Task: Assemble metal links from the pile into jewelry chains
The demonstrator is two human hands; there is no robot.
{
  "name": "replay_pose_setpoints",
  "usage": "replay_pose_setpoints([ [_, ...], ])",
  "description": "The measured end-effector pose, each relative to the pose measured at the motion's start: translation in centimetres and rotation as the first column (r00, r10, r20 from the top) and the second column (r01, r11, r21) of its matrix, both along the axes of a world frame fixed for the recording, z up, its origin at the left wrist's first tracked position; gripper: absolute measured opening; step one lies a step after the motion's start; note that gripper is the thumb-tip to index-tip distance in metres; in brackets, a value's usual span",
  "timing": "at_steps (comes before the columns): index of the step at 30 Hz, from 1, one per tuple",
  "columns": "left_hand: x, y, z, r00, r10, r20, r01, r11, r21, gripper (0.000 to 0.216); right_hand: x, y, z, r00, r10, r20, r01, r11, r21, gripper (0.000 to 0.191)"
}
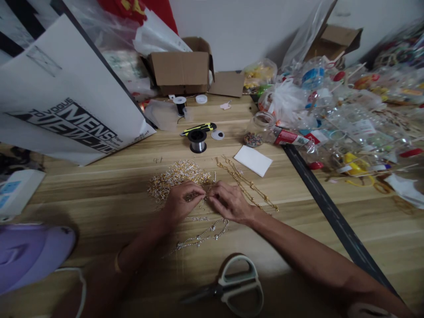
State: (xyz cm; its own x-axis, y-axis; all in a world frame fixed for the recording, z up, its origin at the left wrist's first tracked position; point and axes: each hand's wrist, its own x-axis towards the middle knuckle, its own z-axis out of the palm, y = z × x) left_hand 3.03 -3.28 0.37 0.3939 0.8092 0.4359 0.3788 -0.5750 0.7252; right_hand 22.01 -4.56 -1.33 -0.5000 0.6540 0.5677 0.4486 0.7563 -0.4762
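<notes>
My left hand [180, 202] and my right hand [229, 202] meet at the middle of the wooden table [99, 194], fingertips pinched together over a small jewellery piece too tiny to make out. Just beyond them lies a heap of small gold and silver findings [175, 176]. A silver beaded chain [202, 236] trails on the table below my hands. Gold chains [247, 183] lie stretched out to the right of my right hand.
Scissors [228, 285] lie near the front edge. A wire spool [198, 140], a yellow-black cutter [198, 129], a bead jar [256, 130] and a white card [253, 160] sit behind. A cardboard box [180, 66], a large paper bag [66, 97] and a clutter of plastic bottles [347, 119] stand further back.
</notes>
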Motion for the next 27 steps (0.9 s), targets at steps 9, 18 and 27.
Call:
replay_pose_setpoints([
  [9,0.05,-0.13,0.17,0.999,0.001,-0.039,0.0,1.0,0.021,0.008,-0.08,-0.02,0.19,1.0,-0.008,0.006,0.008,1.0,-0.003,0.007],
  [18,0.01,-0.2,-0.01,0.999,0.0,-0.033,0.0,1.0,0.004,0.007,-0.05,0.04,0.03,1.0,-0.001,0.014,0.002,1.0,-0.004,0.006],
  [27,-0.04,-0.14,0.11,1.0,0.005,-0.015,-0.005,1.0,0.004,0.007,-0.11,0.05,0.08,1.0,-0.003,0.0,0.003,1.0,0.005,0.007],
])
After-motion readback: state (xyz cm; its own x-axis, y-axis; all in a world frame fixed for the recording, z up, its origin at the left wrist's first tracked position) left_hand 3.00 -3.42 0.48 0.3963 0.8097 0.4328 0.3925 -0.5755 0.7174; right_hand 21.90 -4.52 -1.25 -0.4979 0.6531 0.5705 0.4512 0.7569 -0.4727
